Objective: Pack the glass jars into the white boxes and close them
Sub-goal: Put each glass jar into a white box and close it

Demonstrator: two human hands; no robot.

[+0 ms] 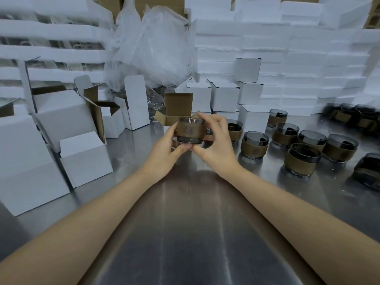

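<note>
Jar (190, 130), brown-banded, in pinch of left hand (164, 149) and right hand (216, 140), before open white box (178, 104).

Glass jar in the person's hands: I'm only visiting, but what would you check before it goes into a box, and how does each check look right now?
1. Grip: ok. The fingers of the left hand and the right hand curl round the glass jar.
2. Jar upright: ok. Its mouth faces up.
3. Brown sleeve in place: ok. It wraps round the jar's middle.
4. Box ready: ok. An open box stands just behind the jar with its lid flap up.
5. Box empty inside: cannot tell. The jar and hands hide its inside.
</note>
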